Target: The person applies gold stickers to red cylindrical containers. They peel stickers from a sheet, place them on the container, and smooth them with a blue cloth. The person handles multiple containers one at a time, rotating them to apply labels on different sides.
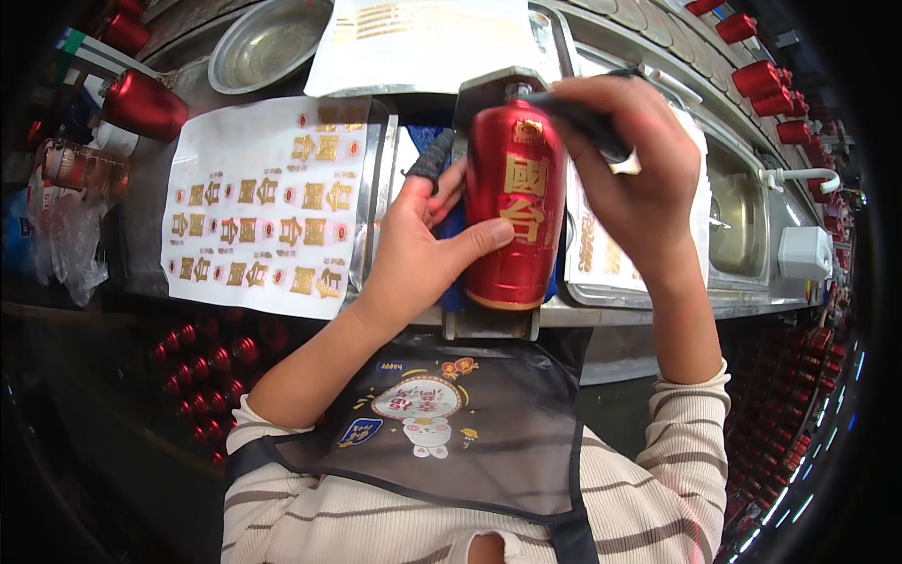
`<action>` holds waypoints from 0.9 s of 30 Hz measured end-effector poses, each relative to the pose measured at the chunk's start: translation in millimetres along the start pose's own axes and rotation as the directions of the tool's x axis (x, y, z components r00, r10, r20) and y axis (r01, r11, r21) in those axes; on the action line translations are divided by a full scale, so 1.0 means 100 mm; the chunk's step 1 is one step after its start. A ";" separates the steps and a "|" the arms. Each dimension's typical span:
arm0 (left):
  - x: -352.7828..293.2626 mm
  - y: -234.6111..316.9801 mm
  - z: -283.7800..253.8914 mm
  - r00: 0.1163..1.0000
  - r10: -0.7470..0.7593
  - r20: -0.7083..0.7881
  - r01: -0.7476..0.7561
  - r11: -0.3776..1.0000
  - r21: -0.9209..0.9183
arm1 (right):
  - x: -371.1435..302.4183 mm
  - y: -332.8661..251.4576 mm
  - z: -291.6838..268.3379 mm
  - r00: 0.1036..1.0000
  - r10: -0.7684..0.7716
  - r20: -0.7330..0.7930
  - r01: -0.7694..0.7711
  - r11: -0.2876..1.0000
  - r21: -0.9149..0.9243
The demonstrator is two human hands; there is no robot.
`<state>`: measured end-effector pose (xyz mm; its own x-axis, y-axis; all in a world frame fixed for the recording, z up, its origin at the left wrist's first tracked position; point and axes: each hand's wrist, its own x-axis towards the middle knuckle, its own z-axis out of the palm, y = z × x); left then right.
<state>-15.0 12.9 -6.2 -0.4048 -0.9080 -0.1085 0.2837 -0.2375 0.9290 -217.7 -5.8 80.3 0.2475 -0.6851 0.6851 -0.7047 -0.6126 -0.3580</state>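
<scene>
- A white sheet of gold stickers (263,202) lies flat on the metal worktop (141,226) just left of the bottle, with a second printed sheet (423,38) beyond it near the far edge.
- A shallow steel bowl (268,42) sits at the far left of the worktop, beside a red bottle (143,103) lying on its side.
- To the right is a steel sink (738,221) with a white tap (799,176) over it, and a row of red caps (766,80) runs along the far right edge.
- Many more red bottles (211,362) are stacked below the worktop on the left; a similar mass shows dimly at the lower right.
- The red ceramic bottle (515,211) lies in a grey metal jig (493,324) at the near edge of the worktop, right in front of the person.
- Its long axis runs away from the person: the base faces the body and the neck points toward the far side, gold characters facing up.
- The left hand (423,244) is partly open, its thumb pressed across the lower gold character and the fingers resting by the bottle's left side.
- The right hand (625,174) is closed around a dark tool (583,122) held over the bottle's shoulder; the tool's tip is hard to make out.
</scene>
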 end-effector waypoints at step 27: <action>-0.12 -0.10 0.07 0.939 0.339 -0.057 -0.299 0.887 0.351 | -1.07 -0.53 0.14 0.769 0.629 -0.112 -0.538 0.732 0.417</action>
<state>-19.2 28.6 -11.9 -0.2338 -0.9529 0.1931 0.0676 0.1822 0.9809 -197.5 94.0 17.0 -0.3278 -0.8680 0.3730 -0.3724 -0.2441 -0.8954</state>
